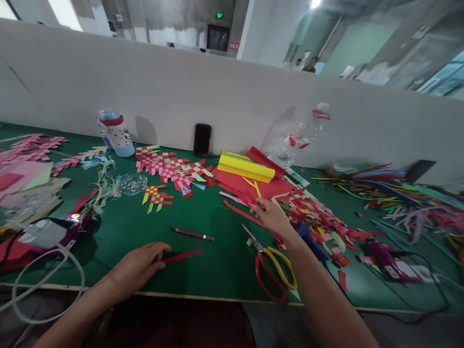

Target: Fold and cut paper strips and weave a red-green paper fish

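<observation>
Holding a red paper strip [184,254] at lower centre-left by its left end in the pinched left hand [141,265]; probably light, limp and easily creased, best gripped flat near an end. Cannot tell whether gripping the yellow paper strip [258,189], right of centre, with the half-curled right hand [270,215]. Find moving room over the green tabletop [213,275] at bottom centre, bounded by scissors [258,246] rightward and front edge [203,298] below.

I record moderate, greyish light; a ceiling lamp [315,4] glares at upper right. Soft shadows of the cup [118,137] and the bottle [297,142] fall on the partition [174,87]. I find smearing at right and stretched, leaning edges.
</observation>
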Demonstrator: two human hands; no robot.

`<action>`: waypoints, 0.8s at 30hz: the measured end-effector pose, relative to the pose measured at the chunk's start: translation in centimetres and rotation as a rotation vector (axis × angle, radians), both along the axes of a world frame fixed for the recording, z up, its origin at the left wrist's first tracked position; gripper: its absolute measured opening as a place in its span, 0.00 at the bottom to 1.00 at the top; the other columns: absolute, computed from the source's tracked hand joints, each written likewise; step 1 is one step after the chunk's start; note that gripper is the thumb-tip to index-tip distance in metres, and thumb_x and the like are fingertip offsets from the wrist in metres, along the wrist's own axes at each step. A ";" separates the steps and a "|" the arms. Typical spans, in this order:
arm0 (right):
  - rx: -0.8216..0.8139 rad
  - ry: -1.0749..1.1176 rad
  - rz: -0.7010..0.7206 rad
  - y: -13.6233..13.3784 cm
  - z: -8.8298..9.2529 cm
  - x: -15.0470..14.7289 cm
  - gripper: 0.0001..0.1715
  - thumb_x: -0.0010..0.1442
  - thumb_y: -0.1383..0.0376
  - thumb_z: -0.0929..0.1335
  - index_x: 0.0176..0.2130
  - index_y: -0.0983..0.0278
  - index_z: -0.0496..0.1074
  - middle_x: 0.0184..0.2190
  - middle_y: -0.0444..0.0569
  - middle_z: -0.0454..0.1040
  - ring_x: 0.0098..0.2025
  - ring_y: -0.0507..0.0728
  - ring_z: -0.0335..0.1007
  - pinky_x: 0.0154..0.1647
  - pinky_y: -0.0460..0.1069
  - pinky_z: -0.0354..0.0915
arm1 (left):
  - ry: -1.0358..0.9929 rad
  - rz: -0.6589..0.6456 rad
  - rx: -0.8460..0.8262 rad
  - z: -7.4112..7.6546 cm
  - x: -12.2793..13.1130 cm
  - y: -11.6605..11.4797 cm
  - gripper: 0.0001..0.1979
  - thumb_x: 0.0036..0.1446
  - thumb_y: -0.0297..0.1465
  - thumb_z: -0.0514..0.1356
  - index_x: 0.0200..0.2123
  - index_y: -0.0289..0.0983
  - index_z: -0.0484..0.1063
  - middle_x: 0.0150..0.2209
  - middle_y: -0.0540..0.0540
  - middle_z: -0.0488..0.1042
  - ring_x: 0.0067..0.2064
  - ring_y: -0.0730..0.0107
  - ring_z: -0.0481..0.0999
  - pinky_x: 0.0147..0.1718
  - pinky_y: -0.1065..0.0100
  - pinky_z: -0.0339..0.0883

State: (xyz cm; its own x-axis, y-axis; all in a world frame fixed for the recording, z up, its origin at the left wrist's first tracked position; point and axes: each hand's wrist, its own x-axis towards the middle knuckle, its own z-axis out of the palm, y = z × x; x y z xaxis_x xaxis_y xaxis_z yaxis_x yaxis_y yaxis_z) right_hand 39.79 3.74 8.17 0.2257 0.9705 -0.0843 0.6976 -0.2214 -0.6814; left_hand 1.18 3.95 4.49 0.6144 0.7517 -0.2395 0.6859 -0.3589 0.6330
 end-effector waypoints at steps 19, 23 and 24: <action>0.112 0.337 0.102 1.6 -0.4 -3.3 0.22 0.58 0.46 0.62 0.36 0.62 0.67 0.26 0.43 0.72 0.27 0.53 0.67 0.30 0.48 0.62 | -1.185 0.496 -0.995 1.4 17.2 4.6 0.05 0.56 0.22 0.61 0.37 0.34 0.69 0.39 0.43 0.77 0.36 0.70 0.79 0.39 0.68 0.73; 0.138 0.395 0.126 1.9 -1.1 -5.8 0.21 0.56 0.49 0.66 0.34 0.64 0.71 0.27 0.45 0.73 0.29 0.53 0.66 0.31 0.48 0.62 | -1.224 0.435 -0.936 0.7 18.1 4.1 0.16 0.52 0.29 0.67 0.43 0.36 0.69 0.37 0.46 0.76 0.34 0.71 0.77 0.36 0.68 0.73; 0.142 0.384 0.122 2.0 -1.2 -6.1 0.19 0.55 0.50 0.67 0.31 0.64 0.71 0.25 0.43 0.71 0.28 0.53 0.64 0.30 0.47 0.60 | -1.228 0.418 -0.919 0.5 18.0 4.0 0.18 0.50 0.31 0.69 0.44 0.37 0.69 0.38 0.46 0.76 0.34 0.70 0.77 0.36 0.68 0.72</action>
State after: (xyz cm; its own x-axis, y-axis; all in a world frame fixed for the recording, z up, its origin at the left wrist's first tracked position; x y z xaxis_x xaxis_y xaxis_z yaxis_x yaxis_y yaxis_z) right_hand 33.66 5.74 7.01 0.0868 0.9962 -0.0031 0.4022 -0.0379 -0.9147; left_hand 19.17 7.94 5.01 0.5643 0.7948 -0.2235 -0.4350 0.5163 0.7377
